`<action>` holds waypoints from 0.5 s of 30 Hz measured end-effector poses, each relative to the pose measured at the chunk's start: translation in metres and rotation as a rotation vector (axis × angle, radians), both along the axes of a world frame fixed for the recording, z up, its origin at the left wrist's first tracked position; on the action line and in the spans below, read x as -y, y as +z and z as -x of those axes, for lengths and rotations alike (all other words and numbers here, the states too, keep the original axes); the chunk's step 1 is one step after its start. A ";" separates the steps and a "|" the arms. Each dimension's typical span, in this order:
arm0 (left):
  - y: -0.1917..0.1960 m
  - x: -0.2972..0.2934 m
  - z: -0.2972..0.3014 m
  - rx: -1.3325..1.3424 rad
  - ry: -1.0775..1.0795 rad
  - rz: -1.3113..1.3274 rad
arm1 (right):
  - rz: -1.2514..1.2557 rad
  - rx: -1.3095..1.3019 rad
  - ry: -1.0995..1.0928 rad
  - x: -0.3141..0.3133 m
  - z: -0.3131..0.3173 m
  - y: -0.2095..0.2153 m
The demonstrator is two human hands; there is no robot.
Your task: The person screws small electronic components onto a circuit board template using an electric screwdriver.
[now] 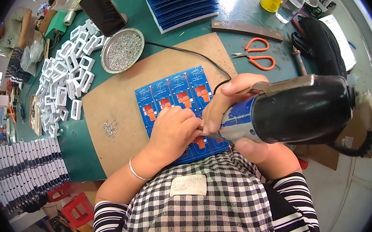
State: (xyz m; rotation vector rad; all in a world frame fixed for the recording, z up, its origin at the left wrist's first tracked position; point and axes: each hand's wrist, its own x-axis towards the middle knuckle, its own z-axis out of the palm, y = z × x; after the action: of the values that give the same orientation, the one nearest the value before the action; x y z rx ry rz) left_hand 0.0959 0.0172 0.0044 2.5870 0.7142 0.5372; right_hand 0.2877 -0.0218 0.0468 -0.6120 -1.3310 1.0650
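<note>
A blue circuit board panel [177, 91] with orange parts lies on a brown mat [120, 106]. My left hand [173, 130] rests on the panel's near part, fingers curled and pressing down beside the tool's tip. My right hand [229, 106] grips a powered screwdriver [297, 110] with a large black body and a blue-wrapped barrel. The tool's tip meets the board just under my left fingertips and is mostly hidden.
A small pile of screws [110, 128] lies on the mat; a round metal dish [122, 50] of screws sits behind it. White plastic frames [68, 74] heap at the left. Orange scissors [257, 56], stacked blue boards [183, 1] and a dark tablet [103, 10] lie at the back.
</note>
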 end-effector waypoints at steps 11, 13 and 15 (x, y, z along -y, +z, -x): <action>-0.008 0.001 0.011 0.049 0.007 0.050 | -0.061 0.151 0.020 -0.004 0.024 0.005; -0.004 -0.001 0.021 0.081 -0.004 0.081 | -0.055 0.155 0.029 -0.008 0.025 0.003; 0.003 -0.007 0.040 0.135 0.093 0.019 | -0.071 0.055 0.055 -0.013 0.028 -0.004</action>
State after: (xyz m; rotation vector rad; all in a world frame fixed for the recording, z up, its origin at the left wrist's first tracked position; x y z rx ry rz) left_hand 0.0564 0.0242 0.0074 2.4819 0.7921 0.7227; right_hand 0.2601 -0.0087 0.0428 -0.5581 -1.4342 1.0474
